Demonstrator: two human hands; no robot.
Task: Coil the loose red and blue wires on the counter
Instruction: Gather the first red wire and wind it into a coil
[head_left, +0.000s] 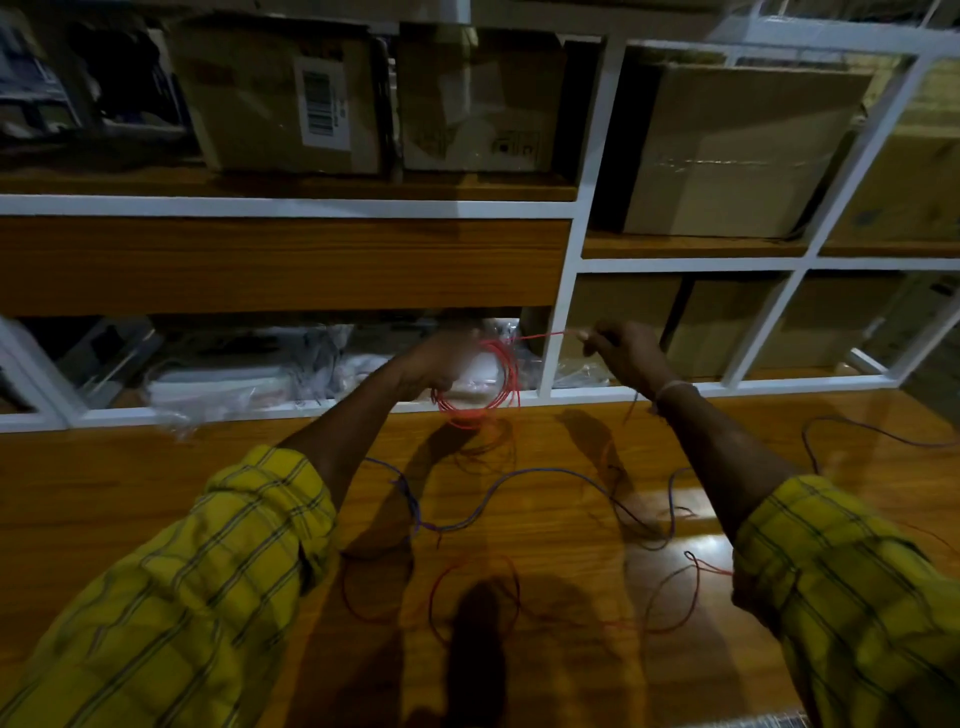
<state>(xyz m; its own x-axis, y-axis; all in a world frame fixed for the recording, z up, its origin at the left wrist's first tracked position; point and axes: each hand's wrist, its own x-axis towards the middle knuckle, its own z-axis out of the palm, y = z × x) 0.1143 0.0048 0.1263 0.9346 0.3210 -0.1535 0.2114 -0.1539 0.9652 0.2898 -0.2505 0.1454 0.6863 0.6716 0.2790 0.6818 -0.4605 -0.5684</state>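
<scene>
My left hand (434, 364) grips a coil of red wire (506, 384) held up above the back of the wooden counter (156, 493). From the coil a straight red strand runs right to my right hand (621, 348), which pinches it. More loose red wire (478, 592) lies in loops on the counter near me. A blue wire (519, 475) snakes across the counter between my forearms, and its far part (883, 431) curls at the right.
White-framed shelves (558, 332) stand behind the counter, holding cardboard boxes (727, 156) and plastic-wrapped packs (249, 374). A wooden panel (280, 265) hangs above the left shelf opening. My yellow checked sleeves (208, 597) fill the lower corners.
</scene>
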